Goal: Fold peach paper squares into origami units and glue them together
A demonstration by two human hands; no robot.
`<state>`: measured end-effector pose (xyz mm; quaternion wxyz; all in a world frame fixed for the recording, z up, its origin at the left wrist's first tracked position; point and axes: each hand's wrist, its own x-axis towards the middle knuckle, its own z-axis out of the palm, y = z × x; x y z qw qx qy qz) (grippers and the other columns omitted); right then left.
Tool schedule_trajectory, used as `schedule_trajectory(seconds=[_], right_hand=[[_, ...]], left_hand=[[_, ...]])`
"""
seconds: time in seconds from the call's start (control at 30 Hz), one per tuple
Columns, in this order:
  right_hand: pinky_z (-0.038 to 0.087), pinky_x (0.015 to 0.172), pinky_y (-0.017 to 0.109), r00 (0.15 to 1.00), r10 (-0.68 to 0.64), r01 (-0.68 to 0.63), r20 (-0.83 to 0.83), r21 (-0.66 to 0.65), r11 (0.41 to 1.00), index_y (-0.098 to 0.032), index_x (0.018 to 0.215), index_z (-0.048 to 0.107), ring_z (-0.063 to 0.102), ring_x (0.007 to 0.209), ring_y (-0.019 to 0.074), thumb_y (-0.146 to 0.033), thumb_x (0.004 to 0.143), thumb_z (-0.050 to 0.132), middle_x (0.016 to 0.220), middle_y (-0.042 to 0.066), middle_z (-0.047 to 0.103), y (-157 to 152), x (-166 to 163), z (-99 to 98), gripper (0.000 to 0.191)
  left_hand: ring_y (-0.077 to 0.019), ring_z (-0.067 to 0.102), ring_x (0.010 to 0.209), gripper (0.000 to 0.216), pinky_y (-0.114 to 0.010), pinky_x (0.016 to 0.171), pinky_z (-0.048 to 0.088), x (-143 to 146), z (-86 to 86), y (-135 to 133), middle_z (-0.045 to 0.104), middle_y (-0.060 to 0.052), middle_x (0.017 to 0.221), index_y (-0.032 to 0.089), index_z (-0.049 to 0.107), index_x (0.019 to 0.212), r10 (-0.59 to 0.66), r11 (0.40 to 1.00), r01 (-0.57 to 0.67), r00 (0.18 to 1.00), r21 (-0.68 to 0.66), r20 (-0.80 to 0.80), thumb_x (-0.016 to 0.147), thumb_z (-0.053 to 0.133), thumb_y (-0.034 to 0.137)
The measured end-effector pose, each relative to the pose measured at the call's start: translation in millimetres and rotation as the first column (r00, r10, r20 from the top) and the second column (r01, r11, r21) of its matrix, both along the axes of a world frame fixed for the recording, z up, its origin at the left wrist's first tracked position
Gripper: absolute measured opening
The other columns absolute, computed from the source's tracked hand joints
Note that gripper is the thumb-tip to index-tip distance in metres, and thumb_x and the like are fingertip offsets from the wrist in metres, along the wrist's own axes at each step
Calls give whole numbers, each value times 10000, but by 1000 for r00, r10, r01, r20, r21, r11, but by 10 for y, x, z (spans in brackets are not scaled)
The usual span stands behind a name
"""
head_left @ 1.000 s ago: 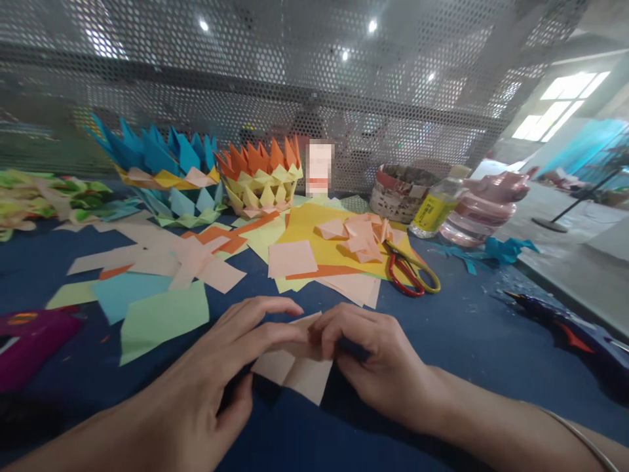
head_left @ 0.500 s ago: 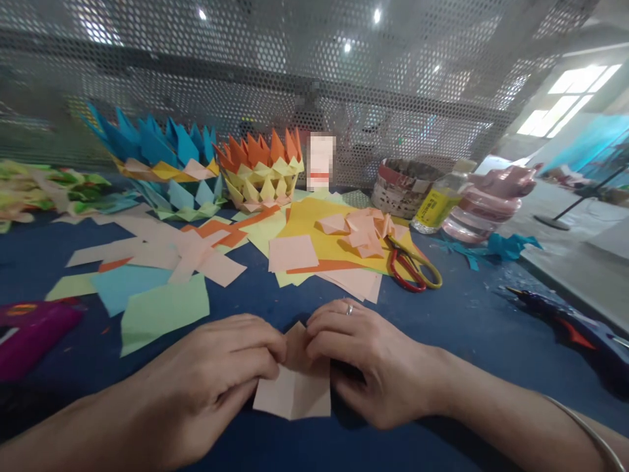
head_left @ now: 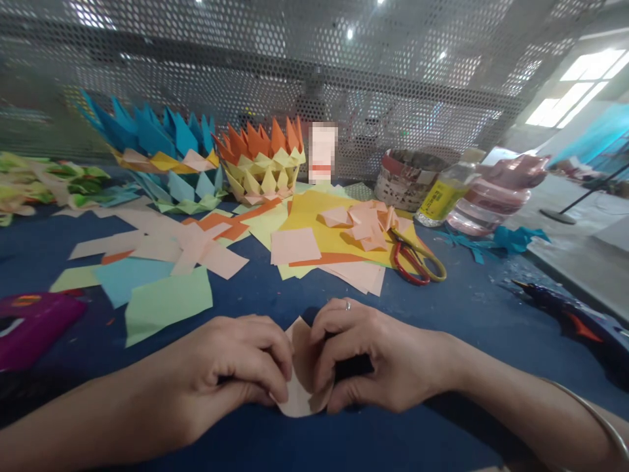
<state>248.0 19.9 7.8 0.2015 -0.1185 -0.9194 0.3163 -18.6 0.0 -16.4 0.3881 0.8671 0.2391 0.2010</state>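
Though it lay flat — paper (head_left: pixel 301 367) now curled

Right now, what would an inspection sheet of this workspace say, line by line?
Surface: blue table, its back half largely covered with paper.
Job's things: peach paper piece, curved, pinched between both hands.
Clutter: loose coloured sheets, folded peach units on a yellow sheet, scissors, glue gun, bottle, pink jar, magenta object.
Grippers: left hand and right hand both closed on the paper; ring on the right.
Cables: nothing seen.
Surroundings: blue paper bowl and orange paper bowl before a perforated metal screen; window at right.
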Motion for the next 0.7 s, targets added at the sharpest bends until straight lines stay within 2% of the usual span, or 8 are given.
schedule_trajectory(seconds=[0.1, 0.23, 0.33, 0.53, 0.7], right_hand=[[502, 996, 274, 999, -50, 50, -1, -49, 998, -155, 863, 754, 688, 994, 123, -133, 862, 850, 944, 17, 769, 0, -5, -47, 98], [522, 944, 298, 990, -137, 138, 13, -86, 987, -163, 842, 723, 692, 941, 132, -199, 920, 807, 917, 20, 777, -45, -39, -101, 120], [510, 938, 284, 980, -196, 193, -17, -98, 976, -161, 824, 695, 693, 916, 125, -175, 912, 814, 893, 10, 767, -106, -79, -114, 148], [521, 872, 279, 938, -345, 343, -26, -61, 937, -178, 822, 659, 677, 914, 133, -133, 934, 762, 897, 4, 742, -230, -147, -157, 159], [512, 867, 291, 928, -371, 370, -19, -29, 928, -184, 823, 638, 650, 885, 145, -100, 924, 728, 856, -1, 712, -265, -173, -197, 159]], left_hand=[[-155, 705, 938, 227, -222, 825, 533, 33, -32, -19, 746, 3, 962, 305, 782, 966, 70, 997, -69, 996, -14, 61, 991, 608, 161], [-128, 698, 953, 203, -207, 862, 525, 59, -27, -36, 727, 18, 1008, 306, 773, 951, 107, 994, -106, 994, 23, -16, 1014, 615, 196], [-128, 684, 951, 185, -206, 830, 530, 79, -31, -53, 706, 13, 1011, 272, 735, 906, 153, 986, -149, 987, 76, -51, 1021, 602, 216], [-142, 673, 898, 194, -219, 773, 538, 133, -63, -106, 697, -4, 980, 232, 671, 827, 218, 971, -210, 974, 116, -58, 1000, 586, 207], [-133, 663, 864, 211, -217, 749, 532, 141, -73, -114, 682, 6, 932, 226, 634, 803, 227, 966, -219, 973, 135, -48, 1001, 571, 193]])
